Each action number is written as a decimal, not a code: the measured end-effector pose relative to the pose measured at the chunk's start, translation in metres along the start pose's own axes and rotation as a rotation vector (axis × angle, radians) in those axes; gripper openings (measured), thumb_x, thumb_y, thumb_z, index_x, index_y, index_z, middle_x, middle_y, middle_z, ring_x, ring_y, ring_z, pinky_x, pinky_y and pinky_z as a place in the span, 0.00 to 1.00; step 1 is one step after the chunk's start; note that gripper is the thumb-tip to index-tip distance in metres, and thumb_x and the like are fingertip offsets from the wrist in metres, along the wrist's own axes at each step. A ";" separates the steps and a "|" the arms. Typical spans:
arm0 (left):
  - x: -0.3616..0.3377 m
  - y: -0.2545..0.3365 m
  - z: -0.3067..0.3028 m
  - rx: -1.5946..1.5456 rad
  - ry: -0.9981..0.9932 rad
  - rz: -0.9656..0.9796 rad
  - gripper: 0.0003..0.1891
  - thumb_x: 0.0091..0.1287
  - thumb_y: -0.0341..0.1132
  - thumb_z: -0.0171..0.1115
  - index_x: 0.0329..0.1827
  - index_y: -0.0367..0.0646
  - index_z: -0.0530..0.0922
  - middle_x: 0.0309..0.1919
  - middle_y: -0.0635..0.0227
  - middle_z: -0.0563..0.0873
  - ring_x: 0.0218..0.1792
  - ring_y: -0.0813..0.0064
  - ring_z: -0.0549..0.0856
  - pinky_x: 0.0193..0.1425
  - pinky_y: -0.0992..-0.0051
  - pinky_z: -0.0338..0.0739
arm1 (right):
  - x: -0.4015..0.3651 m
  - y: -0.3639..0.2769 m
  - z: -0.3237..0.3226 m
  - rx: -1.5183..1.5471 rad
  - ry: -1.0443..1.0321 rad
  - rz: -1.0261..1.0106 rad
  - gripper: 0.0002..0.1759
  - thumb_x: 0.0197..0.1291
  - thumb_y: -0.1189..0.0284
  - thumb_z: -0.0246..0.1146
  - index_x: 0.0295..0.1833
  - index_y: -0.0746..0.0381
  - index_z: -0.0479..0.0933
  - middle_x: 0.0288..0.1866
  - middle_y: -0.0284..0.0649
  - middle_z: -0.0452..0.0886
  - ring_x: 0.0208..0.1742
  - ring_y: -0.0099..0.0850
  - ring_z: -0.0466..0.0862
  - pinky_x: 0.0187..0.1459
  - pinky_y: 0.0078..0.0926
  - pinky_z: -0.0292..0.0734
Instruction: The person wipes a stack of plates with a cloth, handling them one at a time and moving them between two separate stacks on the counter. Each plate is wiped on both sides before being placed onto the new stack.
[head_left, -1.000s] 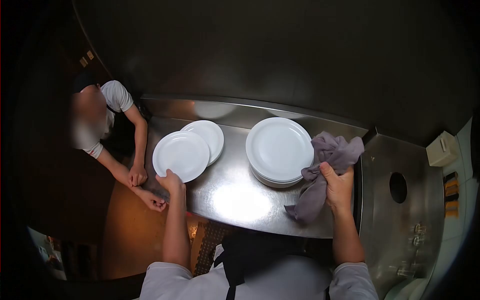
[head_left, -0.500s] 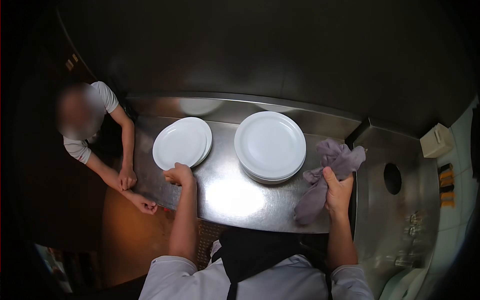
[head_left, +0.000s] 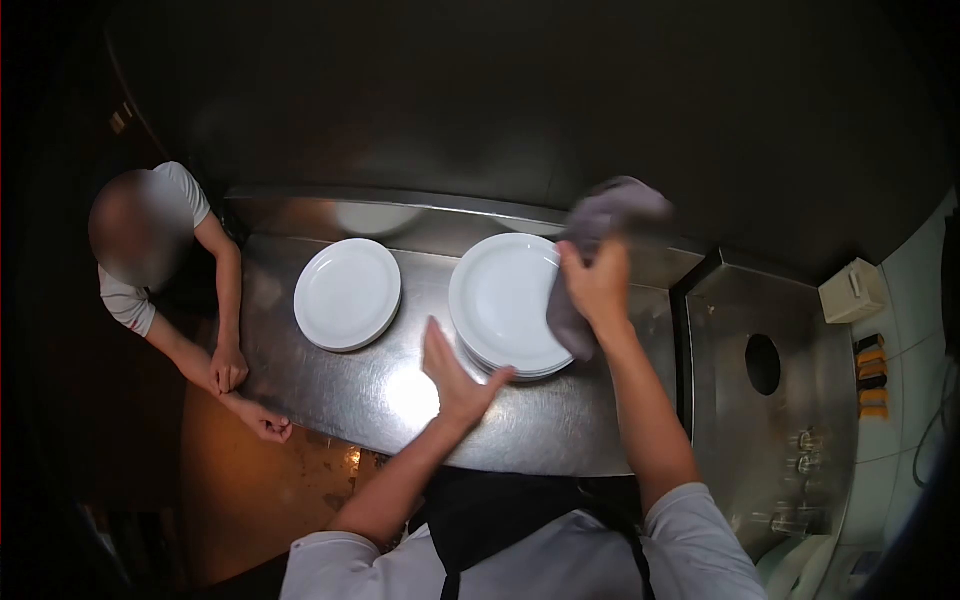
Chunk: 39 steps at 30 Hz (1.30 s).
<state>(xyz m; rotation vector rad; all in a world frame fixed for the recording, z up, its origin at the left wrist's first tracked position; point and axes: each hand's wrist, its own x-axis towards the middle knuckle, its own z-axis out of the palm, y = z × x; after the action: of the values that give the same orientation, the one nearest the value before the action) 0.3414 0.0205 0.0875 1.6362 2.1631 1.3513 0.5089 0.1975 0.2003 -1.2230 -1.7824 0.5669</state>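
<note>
A stack of white plates (head_left: 503,300) stands in the middle of the steel counter (head_left: 540,430). My left hand (head_left: 460,385) is at the stack's near left edge, fingers spread, the thumb close to the rim. With my right hand (head_left: 598,285) I grip a greyish-purple cloth (head_left: 572,315), blurred by motion, which hangs over the right side of the top plate. Another, lower stack of white plates (head_left: 348,293) sits to the left of my left hand.
A person (head_left: 225,310) leans at the counter's left end, forearms near its edge. To the right is a steel sink area with a round dark hole (head_left: 763,364) and several glasses (head_left: 805,460). A white box (head_left: 852,291) is on the tiled wall.
My left hand has left the plate at the left, which now rests level on its stack, and moved right to the middle stack. My right hand has brought the cloth up and left over that stack.
</note>
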 end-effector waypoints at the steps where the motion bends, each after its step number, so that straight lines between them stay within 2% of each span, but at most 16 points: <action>1: -0.001 0.012 0.006 0.007 -0.076 -0.006 0.74 0.49 0.56 0.84 0.81 0.26 0.36 0.78 0.32 0.50 0.78 0.40 0.55 0.79 0.44 0.46 | 0.009 0.007 0.015 -0.306 -0.153 -0.082 0.36 0.63 0.55 0.70 0.70 0.65 0.72 0.71 0.61 0.72 0.73 0.54 0.71 0.74 0.46 0.63; 3: 0.007 0.033 0.006 -0.126 -0.146 -0.132 0.78 0.45 0.56 0.86 0.80 0.25 0.32 0.77 0.32 0.51 0.77 0.40 0.57 0.80 0.46 0.47 | -0.011 0.028 0.053 -0.758 -0.224 -0.306 0.44 0.65 0.48 0.64 0.79 0.62 0.64 0.79 0.64 0.61 0.83 0.58 0.56 0.81 0.50 0.49; 4: 0.010 0.037 0.006 -0.192 -0.185 -0.198 0.80 0.43 0.56 0.87 0.80 0.25 0.30 0.76 0.32 0.51 0.77 0.39 0.57 0.80 0.46 0.48 | -0.012 0.023 0.057 -0.700 -0.337 -0.219 0.47 0.66 0.46 0.61 0.83 0.58 0.56 0.82 0.65 0.55 0.85 0.59 0.47 0.83 0.51 0.42; 7: 0.010 0.024 0.025 -0.431 -0.105 -0.134 0.82 0.41 0.56 0.88 0.78 0.25 0.27 0.75 0.31 0.53 0.76 0.39 0.59 0.80 0.50 0.52 | -0.017 0.014 0.079 -0.450 -0.441 -0.308 0.42 0.68 0.49 0.60 0.81 0.57 0.61 0.77 0.64 0.63 0.81 0.58 0.57 0.81 0.51 0.48; 8: 0.010 0.025 0.024 -0.310 -0.122 -0.132 0.84 0.39 0.44 0.91 0.79 0.32 0.22 0.77 0.38 0.54 0.77 0.49 0.62 0.80 0.59 0.60 | -0.020 0.003 0.079 -0.343 -0.532 -0.331 0.39 0.68 0.52 0.59 0.80 0.59 0.63 0.71 0.61 0.68 0.75 0.58 0.64 0.76 0.51 0.55; 10: 0.007 0.022 0.026 -0.307 -0.128 -0.145 0.80 0.40 0.43 0.90 0.80 0.31 0.27 0.77 0.38 0.53 0.77 0.48 0.63 0.79 0.59 0.61 | -0.034 -0.008 0.087 -0.180 -0.582 -0.451 0.33 0.69 0.57 0.59 0.75 0.59 0.68 0.56 0.54 0.75 0.60 0.53 0.73 0.66 0.49 0.66; 11: 0.005 0.020 0.027 -0.308 -0.131 -0.147 0.78 0.41 0.43 0.90 0.80 0.31 0.29 0.77 0.38 0.52 0.77 0.48 0.63 0.79 0.58 0.62 | -0.042 -0.015 0.081 -0.109 -0.678 -0.469 0.32 0.68 0.58 0.59 0.75 0.58 0.69 0.56 0.54 0.75 0.60 0.52 0.74 0.67 0.49 0.66; 12: 0.003 0.010 0.031 -0.250 -0.287 -0.194 0.67 0.43 0.47 0.87 0.78 0.27 0.49 0.73 0.36 0.60 0.74 0.44 0.64 0.77 0.52 0.61 | -0.054 -0.017 0.070 -0.044 -0.695 -0.499 0.31 0.68 0.59 0.60 0.75 0.57 0.70 0.56 0.53 0.76 0.60 0.51 0.75 0.67 0.48 0.66; 16: -0.001 -0.001 0.044 -0.598 -0.456 -0.287 0.54 0.46 0.45 0.87 0.73 0.30 0.65 0.65 0.52 0.78 0.73 0.56 0.71 0.79 0.52 0.59 | -0.081 -0.004 0.013 -0.086 -0.861 -0.489 0.32 0.67 0.60 0.63 0.75 0.53 0.70 0.63 0.53 0.75 0.70 0.51 0.73 0.77 0.53 0.58; 19: 0.018 0.023 0.024 -0.383 -0.224 -0.001 0.67 0.41 0.39 0.89 0.81 0.34 0.49 0.72 0.49 0.69 0.72 0.55 0.72 0.78 0.61 0.65 | -0.068 0.036 -0.016 -0.331 -0.841 -0.403 0.32 0.67 0.60 0.64 0.76 0.52 0.70 0.69 0.52 0.74 0.75 0.49 0.70 0.78 0.55 0.56; 23: 0.010 0.028 0.030 -0.510 -0.133 -0.202 0.87 0.36 0.38 0.92 0.79 0.40 0.16 0.78 0.42 0.54 0.77 0.52 0.63 0.81 0.59 0.59 | -0.021 0.044 0.003 -0.497 -0.594 -0.379 0.34 0.71 0.59 0.60 0.79 0.55 0.65 0.70 0.54 0.72 0.75 0.50 0.68 0.78 0.57 0.53; 28: 0.009 0.025 0.036 -0.583 -0.099 -0.182 0.88 0.36 0.39 0.92 0.79 0.41 0.16 0.78 0.43 0.54 0.77 0.52 0.63 0.81 0.58 0.59 | -0.014 -0.011 0.079 -0.316 -0.716 -0.411 0.36 0.72 0.57 0.57 0.80 0.59 0.60 0.70 0.62 0.68 0.74 0.58 0.66 0.78 0.56 0.51; 29: 0.008 0.026 0.038 -0.633 -0.027 -0.165 0.83 0.37 0.48 0.91 0.82 0.34 0.29 0.77 0.40 0.54 0.76 0.48 0.63 0.81 0.57 0.58 | -0.024 -0.020 0.089 -0.234 -0.741 -0.443 0.36 0.71 0.57 0.58 0.81 0.58 0.61 0.69 0.61 0.69 0.72 0.58 0.68 0.77 0.56 0.53; 33: 0.000 0.003 0.048 -0.249 -0.204 -0.034 0.66 0.45 0.48 0.85 0.80 0.34 0.47 0.73 0.45 0.61 0.70 0.46 0.68 0.75 0.51 0.60 | -0.069 -0.033 0.084 -0.005 -0.671 -0.373 0.36 0.62 0.62 0.69 0.76 0.53 0.69 0.69 0.60 0.71 0.71 0.55 0.71 0.72 0.48 0.65; 35: -0.004 -0.004 0.054 -0.230 -0.138 -0.038 0.63 0.48 0.47 0.83 0.80 0.34 0.47 0.73 0.44 0.61 0.70 0.45 0.68 0.75 0.50 0.59 | -0.071 -0.035 0.067 0.105 -0.805 -0.263 0.35 0.60 0.66 0.71 0.73 0.55 0.71 0.69 0.59 0.73 0.70 0.53 0.73 0.71 0.44 0.68; 39: 0.007 0.021 0.042 -0.463 0.009 -0.069 0.77 0.45 0.47 0.86 0.81 0.31 0.28 0.76 0.36 0.53 0.77 0.44 0.61 0.81 0.54 0.56 | -0.038 -0.054 0.049 0.606 -0.305 -0.034 0.29 0.59 0.71 0.72 0.67 0.60 0.75 0.57 0.44 0.82 0.59 0.36 0.82 0.63 0.35 0.76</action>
<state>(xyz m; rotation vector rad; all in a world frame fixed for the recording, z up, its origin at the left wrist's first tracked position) 0.3771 0.0511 0.0792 1.3646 1.7138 1.6777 0.4443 0.1458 0.2009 -0.7095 -1.6817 1.2195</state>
